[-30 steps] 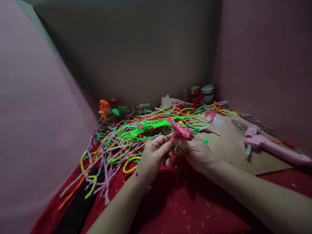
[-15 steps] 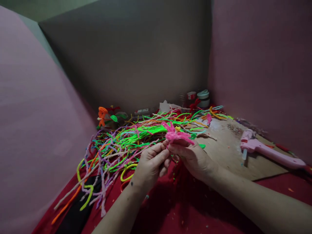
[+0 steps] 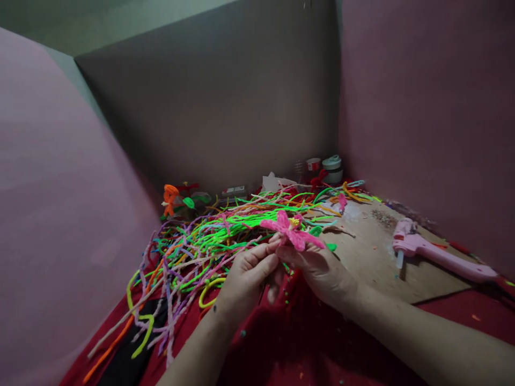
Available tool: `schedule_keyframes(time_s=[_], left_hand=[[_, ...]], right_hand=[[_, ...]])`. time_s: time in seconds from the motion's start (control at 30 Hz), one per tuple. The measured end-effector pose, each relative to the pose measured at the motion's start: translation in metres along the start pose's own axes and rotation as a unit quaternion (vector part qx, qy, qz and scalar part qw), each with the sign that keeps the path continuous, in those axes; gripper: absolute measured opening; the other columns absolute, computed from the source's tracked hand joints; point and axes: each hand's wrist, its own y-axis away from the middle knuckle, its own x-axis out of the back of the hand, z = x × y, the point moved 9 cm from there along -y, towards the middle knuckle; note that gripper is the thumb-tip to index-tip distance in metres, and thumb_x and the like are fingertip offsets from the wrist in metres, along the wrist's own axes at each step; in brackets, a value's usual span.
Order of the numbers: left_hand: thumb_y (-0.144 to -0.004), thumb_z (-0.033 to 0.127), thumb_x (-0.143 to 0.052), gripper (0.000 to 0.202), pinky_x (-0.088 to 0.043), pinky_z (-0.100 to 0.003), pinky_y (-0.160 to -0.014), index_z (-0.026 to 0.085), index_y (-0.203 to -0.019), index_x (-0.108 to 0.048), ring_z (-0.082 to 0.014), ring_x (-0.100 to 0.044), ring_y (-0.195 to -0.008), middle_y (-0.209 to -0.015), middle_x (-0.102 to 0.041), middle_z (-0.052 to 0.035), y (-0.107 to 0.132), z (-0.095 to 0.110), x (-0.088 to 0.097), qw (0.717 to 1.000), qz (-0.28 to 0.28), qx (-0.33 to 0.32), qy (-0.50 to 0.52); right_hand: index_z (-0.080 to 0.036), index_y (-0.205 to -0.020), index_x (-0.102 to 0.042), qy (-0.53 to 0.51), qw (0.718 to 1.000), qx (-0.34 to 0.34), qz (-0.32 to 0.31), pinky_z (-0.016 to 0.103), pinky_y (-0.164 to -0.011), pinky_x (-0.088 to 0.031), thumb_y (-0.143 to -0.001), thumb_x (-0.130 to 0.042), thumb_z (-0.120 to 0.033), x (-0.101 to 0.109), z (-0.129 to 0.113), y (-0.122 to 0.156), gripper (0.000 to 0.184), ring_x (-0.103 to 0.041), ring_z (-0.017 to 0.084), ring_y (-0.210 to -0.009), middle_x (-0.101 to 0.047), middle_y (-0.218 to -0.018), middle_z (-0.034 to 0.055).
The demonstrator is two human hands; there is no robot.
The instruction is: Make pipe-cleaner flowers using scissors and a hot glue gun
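A pink pipe-cleaner flower (image 3: 296, 238) with a yellow centre faces up between my two hands, over the red cloth. My right hand (image 3: 322, 265) pinches it from below, thumb and fingers closed just under the petals. My left hand (image 3: 251, 273) has its fingertips pressed together at the flower's left underside, touching it near the base. The part under the petals is mostly hidden by my fingers. Green leaf shapes (image 3: 316, 231) show just behind the petals.
A heap of coloured pipe cleaners (image 3: 237, 228) spreads behind and left of my hands. On a brown board (image 3: 362, 262) at right lies a pink glue gun (image 3: 442, 254). An orange flower (image 3: 170, 199) stands at back left, and a lidded cup (image 3: 332, 169) at the back.
The pink flower has turned so that its petals spread open toward me and its yellow centre shows more. Both hands stay at about the same place; the view has tilted slightly.
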Motion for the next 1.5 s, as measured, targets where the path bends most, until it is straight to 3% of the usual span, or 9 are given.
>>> schedule_keyframes(time_s=[0.23,0.43,0.57,0.73,0.93,1.03,1.17,1.33,1.5], left_hand=[[-0.079,0.033,-0.057,0.024,-0.035,-0.018,-0.042,0.016,-0.061,-0.055,-0.0061,-0.044,-0.04,-0.051,-0.049,0.0043,0.007,0.017,0.013,0.958,0.168,-0.111,-0.205],[-0.078,0.035,-0.058,0.022,-0.022,-0.015,-0.031,0.015,-0.068,-0.055,-0.0018,-0.03,-0.029,-0.046,-0.046,0.0068,0.002,-0.001,0.006,0.997,0.08,-0.003,-0.008],[-0.081,0.029,-0.057,0.012,-0.021,-0.011,-0.029,0.017,-0.08,-0.057,0.0001,-0.02,-0.027,-0.044,-0.044,0.0081,0.001,-0.006,-0.001,0.992,0.001,0.035,0.117],[-0.08,0.029,-0.058,0.02,-0.022,-0.011,-0.026,0.021,-0.099,-0.06,0.0009,-0.012,-0.026,-0.045,-0.042,0.0091,0.003,-0.012,-0.008,0.976,-0.086,0.062,0.191],[-0.08,0.034,-0.057,0.033,-0.024,-0.013,-0.031,0.019,-0.109,-0.057,-0.0001,-0.023,-0.03,-0.05,-0.044,0.0076,0.001,-0.012,0.003,0.995,0.002,0.066,0.072],[-0.081,0.034,-0.055,0.032,-0.031,-0.016,-0.038,0.017,-0.108,-0.058,-0.0045,-0.039,-0.038,-0.053,-0.048,0.0051,0.0,0.0,0.014,0.991,0.083,-0.021,-0.103],[-0.078,0.029,-0.057,0.014,-0.036,-0.017,-0.049,0.017,-0.076,-0.064,-0.0062,-0.042,-0.051,-0.058,-0.048,0.0031,0.008,0.021,0.02,0.933,0.173,-0.172,-0.265],[-0.081,0.036,-0.053,0.023,-0.023,-0.016,-0.034,0.017,-0.069,-0.055,-0.003,-0.031,-0.034,-0.049,-0.042,0.0065,0.003,0.004,0.016,0.984,0.114,-0.044,-0.126],[-0.08,0.035,-0.056,0.023,-0.024,-0.014,-0.029,0.015,-0.07,-0.057,-0.0007,-0.024,-0.028,-0.044,-0.043,0.0073,0.002,-0.001,0.005,0.999,0.031,0.017,0.036]], right_hand=[[-0.022,-0.075,-0.07,-0.007,0.999,0.023,0.04,0.03,-0.055,-0.042,-0.064,-0.072,-0.044,0.006,0.007,-0.001,0.024,-0.053,0.016,-0.057,-0.061,-0.058,-0.0006],[-0.022,-0.083,-0.072,0.03,0.999,0.009,-0.018,0.031,-0.061,-0.045,-0.07,-0.069,-0.039,-0.004,0.004,-0.004,0.022,-0.055,0.015,-0.058,-0.063,-0.061,-0.0005],[-0.025,-0.085,-0.073,0.078,0.995,0.033,-0.059,0.028,-0.07,-0.044,-0.069,-0.07,-0.028,-0.006,-0.008,-0.004,0.016,-0.057,0.014,-0.073,-0.067,-0.075,-0.0007],[-0.022,-0.08,-0.072,0.075,0.989,0.002,-0.127,0.022,-0.056,-0.04,-0.074,-0.066,-0.029,-0.009,-0.003,-0.005,0.011,-0.048,0.008,-0.055,-0.06,-0.062,-0.0033],[-0.02,-0.084,-0.071,0.065,0.993,0.012,-0.096,0.024,-0.057,-0.039,-0.073,-0.065,-0.031,-0.006,-0.003,-0.01,0.017,-0.049,0.01,-0.059,-0.061,-0.066,-0.0018],[-0.02,-0.085,-0.071,0.067,0.996,0.035,-0.041,0.025,-0.056,-0.039,-0.074,-0.064,-0.034,0.0,-0.004,-0.01,0.02,-0.048,0.011,-0.056,-0.061,-0.063,-0.0014],[-0.02,-0.09,-0.072,0.095,0.995,0.027,-0.017,0.024,-0.054,-0.039,-0.074,-0.064,-0.036,0.004,0.002,-0.009,0.024,-0.05,0.011,-0.057,-0.065,-0.069,0.0006],[-0.022,-0.099,-0.069,0.068,0.994,0.01,-0.089,0.032,-0.076,-0.045,-0.077,-0.062,-0.037,-0.006,0.004,-0.008,0.028,-0.059,0.016,-0.078,-0.068,-0.082,0.002],[-0.024,-0.101,-0.068,0.111,0.987,0.016,-0.119,0.027,-0.072,-0.045,-0.08,-0.06,-0.035,-0.011,-0.002,-0.006,0.026,-0.057,0.012,-0.076,-0.066,-0.093,0.0012]])
